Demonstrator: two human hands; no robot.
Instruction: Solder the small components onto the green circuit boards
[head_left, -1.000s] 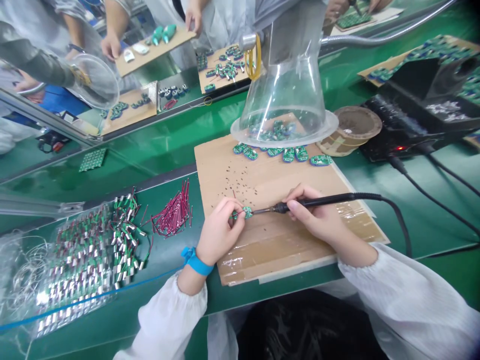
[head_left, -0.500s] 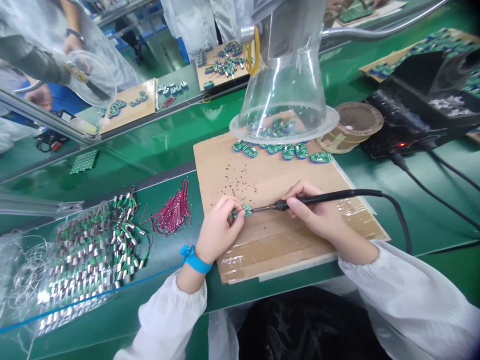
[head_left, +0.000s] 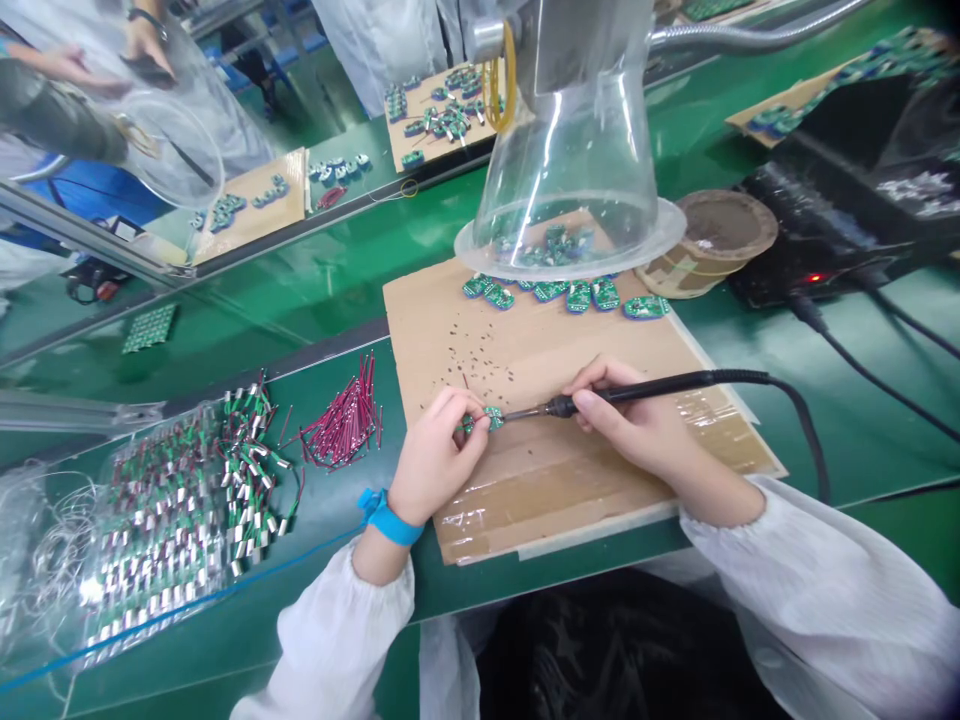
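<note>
My left hand [head_left: 439, 450], with a blue band at its wrist, is closed in a pinch on a thin red wire [head_left: 466, 381]. Under those fingertips a small green circuit board [head_left: 494, 418] lies on the cardboard sheet [head_left: 555, 470], partly covered by the hand. From the right, my right hand [head_left: 634, 425] grips a black soldering iron [head_left: 660, 386] like a pen. The iron's tip meets the board close to my left fingertips; the exact contact is too small to make out. Further back on the cardboard sit several green boards [head_left: 578, 296].
A clear fume hood [head_left: 566, 170] hangs over the back of the cardboard. Behind it to the right are a round tub [head_left: 720, 240] and a black soldering station [head_left: 817, 230]. Red wires [head_left: 345, 420] and bundled connector leads [head_left: 251, 480] lie left. Co-workers stand across the bench.
Both hands, the iron and the board keep almost the same position. The view has shifted slightly. Across the bench, a co-worker's hands at the upper left have moved.
</note>
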